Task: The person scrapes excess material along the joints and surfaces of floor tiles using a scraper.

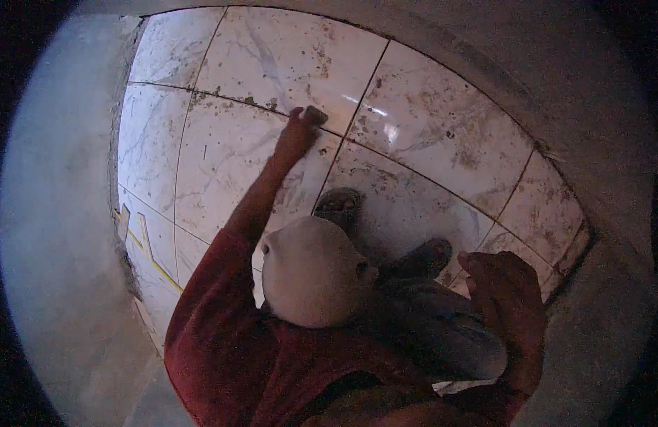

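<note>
My left hand (295, 140) reaches forward over the marbled white floor tiles (236, 146). It grips a small dark block (314, 116), too dim to identify further, close to a dark joint between tiles. On the right, my right hand (510, 288) is raised by my bent right leg, thumb apart from loosely bent fingers, with nothing visible in it. A pale rounded form (311, 274), which looks like my bent left knee, hides part of the floor between my arms. Dirt and dark spots mark the tiles around the block.
My feet in dark footwear (338, 205) rest on the tiles in front of me. At the left edge lie a yellow strip (158, 265) and thin pale pieces (144, 236). Bare grey concrete (65, 235) borders the tiled area.
</note>
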The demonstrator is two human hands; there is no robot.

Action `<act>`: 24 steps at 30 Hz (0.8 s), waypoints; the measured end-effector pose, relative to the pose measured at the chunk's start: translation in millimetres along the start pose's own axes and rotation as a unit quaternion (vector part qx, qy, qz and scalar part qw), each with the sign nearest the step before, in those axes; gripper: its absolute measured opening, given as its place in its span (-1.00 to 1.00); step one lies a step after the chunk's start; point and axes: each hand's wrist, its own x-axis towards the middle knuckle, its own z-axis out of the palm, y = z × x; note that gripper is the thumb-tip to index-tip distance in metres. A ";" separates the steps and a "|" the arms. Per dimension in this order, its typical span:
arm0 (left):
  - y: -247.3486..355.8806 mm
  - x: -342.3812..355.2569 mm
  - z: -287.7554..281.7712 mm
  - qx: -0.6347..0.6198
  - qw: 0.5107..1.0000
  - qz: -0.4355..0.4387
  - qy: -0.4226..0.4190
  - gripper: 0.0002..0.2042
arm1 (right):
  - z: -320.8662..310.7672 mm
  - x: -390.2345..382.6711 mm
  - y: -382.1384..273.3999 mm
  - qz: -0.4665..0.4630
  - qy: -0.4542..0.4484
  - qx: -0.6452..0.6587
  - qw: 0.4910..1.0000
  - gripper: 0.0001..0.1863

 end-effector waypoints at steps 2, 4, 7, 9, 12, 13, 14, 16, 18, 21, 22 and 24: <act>4.9 48.1 0.3 -0.117 0.988 0.098 -0.034 -0.57 | -8.5 -15.1 16.0 0.031 -0.067 0.027 0.997 -0.64; -4.1 65.0 -16.4 -0.088 0.988 0.082 -0.097 -0.58 | -8.3 -16.4 15.0 0.064 -0.074 0.055 0.994 -0.63; 8.0 71.6 -60.1 0.013 0.983 0.021 -0.184 -0.64 | -3.8 -9.6 10.7 0.062 -0.083 0.036 0.994 -0.61; 8.0 92.7 -64.2 0.155 0.946 0.120 -0.260 -0.71 | -3.1 -7.5 -0.8 0.039 -0.074 -0.027 0.996 -0.60; 55.6 117.0 -52.2 0.291 0.886 0.280 -0.226 -0.87 | -3.2 -10.4 -9.8 0.078 -0.014 -0.025 0.997 -0.61; 101.0 153.0 -23.8 0.271 0.878 0.330 -0.217 -0.87 | -14.6 -20.2 -9.1 0.109 -0.029 -0.073 0.991 -0.61; 74.8 135.7 -36.5 0.350 0.841 0.338 -0.235 -0.88 | -3.8 -10.8 -1.6 0.043 -0.069 -0.087 0.993 -0.62; 79.5 139.4 -29.6 0.406 0.791 0.389 -0.241 -0.88 | -7.1 -8.2 -18.0 0.076 -0.044 -0.054 0.995 -0.63; 81.0 138.6 -16.9 0.336 0.812 0.440 -0.183 -0.96 | -7.0 -7.7 -27.6 0.113 -0.017 -0.023 0.993 -0.65; 73.4 119.8 7.3 0.352 0.781 0.494 -0.153 -0.94 | -7.2 -12.1 -25.0 0.127 0.006 -0.009 0.992 -0.65; 71.3 122.2 9.2 0.314 0.810 0.468 -0.162 -0.91 | -7.4 -15.1 -14.9 0.101 -0.030 -0.021 0.994 -0.67; 75.2 141.6 -1.7 0.352 0.798 0.459 -0.169 -0.90 | -6.0 -19.3 -8.2 0.074 -0.067 -0.027 0.995 -0.68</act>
